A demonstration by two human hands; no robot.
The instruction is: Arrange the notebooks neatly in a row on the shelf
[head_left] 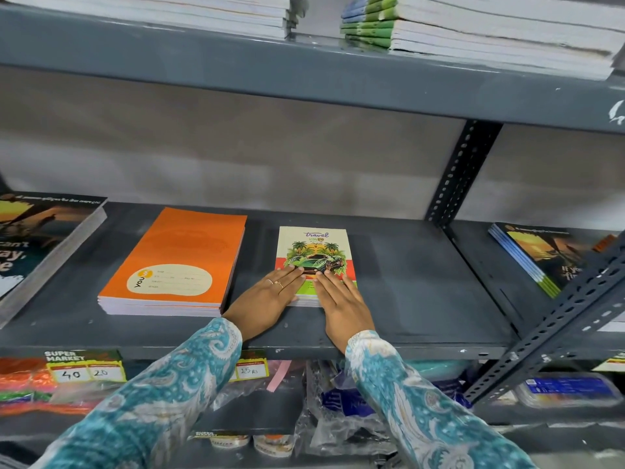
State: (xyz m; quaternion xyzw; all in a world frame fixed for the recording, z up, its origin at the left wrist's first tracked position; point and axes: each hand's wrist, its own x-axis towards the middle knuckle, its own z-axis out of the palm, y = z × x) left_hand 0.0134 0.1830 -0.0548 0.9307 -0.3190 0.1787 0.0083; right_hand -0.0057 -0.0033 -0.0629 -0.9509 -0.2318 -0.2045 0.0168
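Observation:
A small stack of notebooks with a green car and palm trees on the cover (313, 247) lies flat on the grey metal shelf (416, 286), near its middle. My left hand (267, 301) and my right hand (341, 304) both rest flat on the near end of this stack, fingers stretched and almost touching each other. Neither hand grips it. Just left of it sits a stack of larger orange notebooks (176, 262). At the far left lies a thick stack of dark-covered notebooks (37, 242), partly cut off by the frame.
A perforated upright post (460, 170) divides the shelf; right of it lie more dark notebooks (537, 255). A slanted brace (554, 323) crosses at the right. The shelf above holds stacks of notebooks (473, 25). Below are price tags (84, 370) and packaged goods.

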